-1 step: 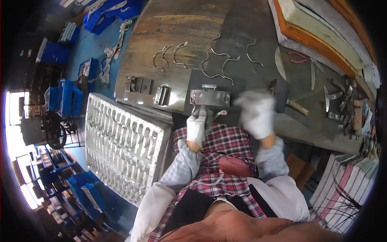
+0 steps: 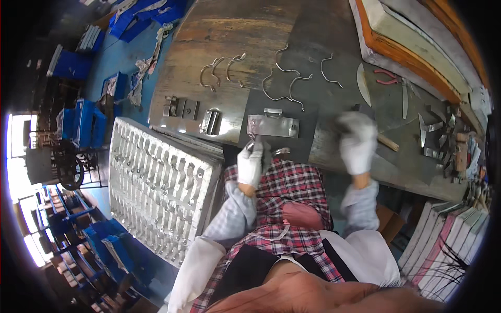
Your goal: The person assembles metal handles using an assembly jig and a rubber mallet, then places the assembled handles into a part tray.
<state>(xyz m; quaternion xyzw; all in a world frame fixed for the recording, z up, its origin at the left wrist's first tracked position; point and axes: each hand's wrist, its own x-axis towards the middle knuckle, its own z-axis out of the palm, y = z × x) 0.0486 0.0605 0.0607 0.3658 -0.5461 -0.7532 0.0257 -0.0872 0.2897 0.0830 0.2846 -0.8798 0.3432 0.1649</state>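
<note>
In the gloved left hand (image 2: 251, 164), a curved metal rod (image 2: 282, 151) is clasped, one end exposed just right of that grip. Just beyond, a metal block (image 2: 272, 127) is set. By the right hand (image 2: 358, 141), a hammer (image 2: 389, 143) is partly covered; whether grasped cannot be told.

Silvery plate (image 2: 273, 127), white gloves (image 2: 249, 169), plaid apron (image 2: 297, 180)

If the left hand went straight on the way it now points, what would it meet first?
The left hand would probably meet the silver metal plate just ahead, though depth is unclear.
</note>
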